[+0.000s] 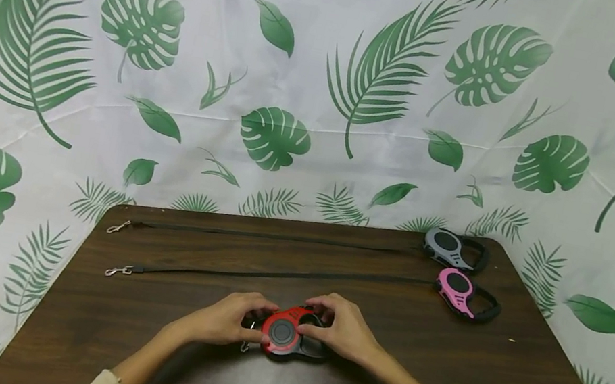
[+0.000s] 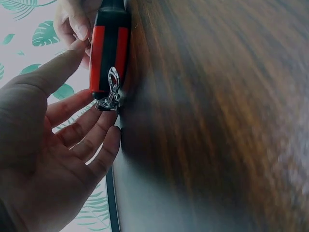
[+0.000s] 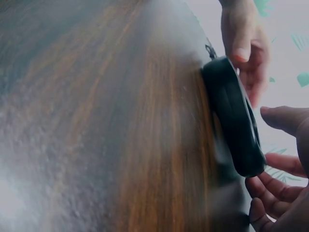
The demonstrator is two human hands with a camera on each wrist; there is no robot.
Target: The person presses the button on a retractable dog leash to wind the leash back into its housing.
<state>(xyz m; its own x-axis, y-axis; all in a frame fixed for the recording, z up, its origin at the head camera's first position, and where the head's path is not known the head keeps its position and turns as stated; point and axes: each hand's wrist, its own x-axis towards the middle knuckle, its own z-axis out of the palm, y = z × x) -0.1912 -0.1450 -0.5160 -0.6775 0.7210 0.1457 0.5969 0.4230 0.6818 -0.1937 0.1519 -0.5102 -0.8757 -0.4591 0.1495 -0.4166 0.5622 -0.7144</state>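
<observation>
A red and black retractable dog leash (image 1: 281, 331) lies flat on the table in front of me, its black loop handle pointing right. My left hand (image 1: 226, 320) holds its left end, thumb on the near edge and fingers at the far side. From that end sticks out a small silver snap hook (image 2: 113, 84), seen close in the left wrist view. My right hand (image 1: 346, 329) holds the handle side, thumb over the top and fingertips at the far edge. The black handle (image 3: 234, 116) shows edge-on in the right wrist view.
Farther back on the brown table (image 1: 170, 305) lie a pink retractable leash (image 1: 455, 290) and a grey one (image 1: 446, 244), at the right. Their black cords stretch left to silver hooks (image 1: 118, 270). A leaf-printed white cloth (image 1: 302, 81) hangs behind the table.
</observation>
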